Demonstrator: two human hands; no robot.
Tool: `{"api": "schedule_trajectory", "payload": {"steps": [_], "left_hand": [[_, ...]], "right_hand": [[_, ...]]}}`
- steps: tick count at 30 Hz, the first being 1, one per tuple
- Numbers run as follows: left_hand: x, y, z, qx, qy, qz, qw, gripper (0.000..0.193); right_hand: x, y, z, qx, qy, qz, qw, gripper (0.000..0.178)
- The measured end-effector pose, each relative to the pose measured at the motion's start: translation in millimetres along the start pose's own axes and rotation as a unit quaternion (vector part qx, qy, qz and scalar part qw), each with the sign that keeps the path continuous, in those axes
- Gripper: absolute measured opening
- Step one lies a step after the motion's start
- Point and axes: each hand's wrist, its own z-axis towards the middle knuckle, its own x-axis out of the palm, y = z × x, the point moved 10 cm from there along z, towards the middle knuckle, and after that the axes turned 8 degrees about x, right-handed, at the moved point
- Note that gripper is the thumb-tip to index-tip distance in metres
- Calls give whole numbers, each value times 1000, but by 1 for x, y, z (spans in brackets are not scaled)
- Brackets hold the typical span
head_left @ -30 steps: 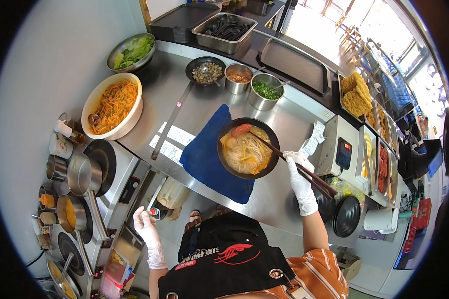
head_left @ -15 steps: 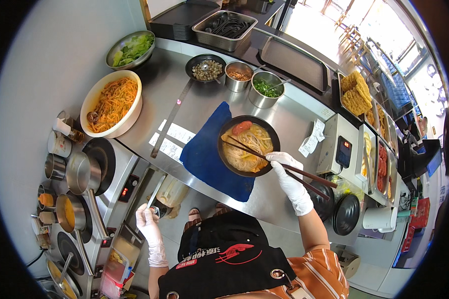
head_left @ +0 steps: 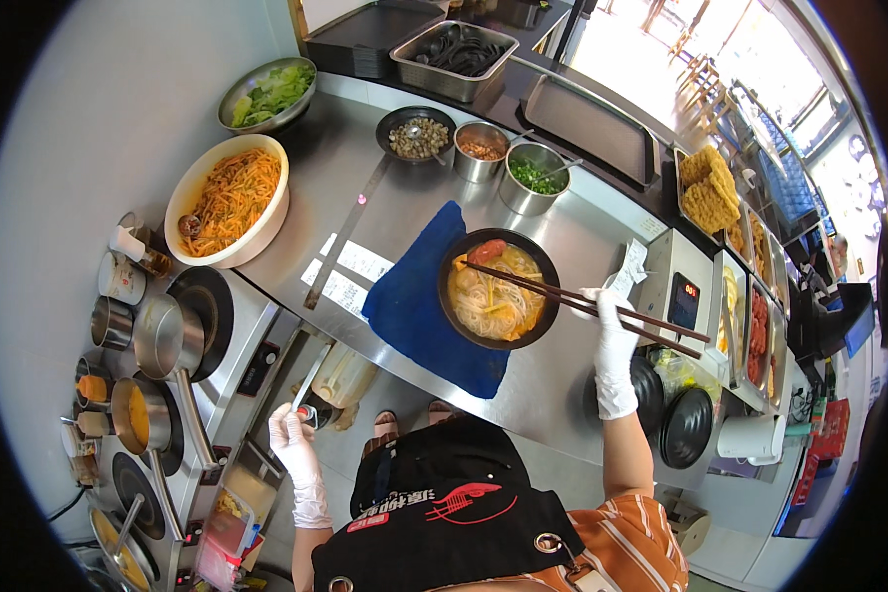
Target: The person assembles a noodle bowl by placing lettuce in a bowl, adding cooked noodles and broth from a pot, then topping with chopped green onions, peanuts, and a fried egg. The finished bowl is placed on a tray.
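While a long-handled steel saucepan (head_left: 170,335) and a smaller pan (head_left: 133,414) of orange liquid are being carried over dark rounds at the far left, a large pale tub (head_left: 266,229) heaped with orange shreds is being supported on the worktop (head_left: 316,178). Leafy greens are being held in a metal bowl (head_left: 288,120) just beyond it.

Farther right, the left hand (head_left: 296,449), covered by a white glove, is being held low in front of the worktop, its fingers curled together near a pale narrow strip (head_left: 314,375); whether anything is being gripped there cannot be told. Printed paper slips (head_left: 343,293) are being partly crossed by a long metal strip (head_left: 350,227), beside a spread blue cloth (head_left: 419,316).

The cloth's right part is being overlapped by a dark bowl (head_left: 461,330), in which pale noodles (head_left: 488,314) and a red slice (head_left: 490,250) are being held in yellowish broth. Behind it, chopped greens are being contained in a steel pot (head_left: 528,205).

Long brown chopsticks (head_left: 661,324) are being grasped by the gloved right hand (head_left: 614,357), just right of the bowl, and their tips are being pointed leftward over the noodles, beside the red slice. Stacked black plates (head_left: 688,424) are being kept near the right wrist.
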Motion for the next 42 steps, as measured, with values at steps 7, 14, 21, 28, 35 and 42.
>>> {"api": "schedule_trajectory", "payload": {"steps": [7,14,21,28,35,42], "left_hand": [[7,3,2,-17,9,1,1000,18],[24,2,2,-12,33,-19,999,20],[23,1,4,-13,34,-22,999,16],[1,13,0,-24,3,-18,1000,17],[-5,15,8,-33,1,-18,999,18],[-1,11,16,-35,9,-12,999,19]], "right_hand": [[-56,30,-25,-24,-39,-82,996,23],[-20,41,-48,-56,59,-154,985,12],[16,31,-34,-63,76,-165,981,10],[4,60,-34,-61,50,-106,991,11],[25,9,-11,-8,49,-32,998,13],[25,-21,-8,35,28,-5,999,17]]}}
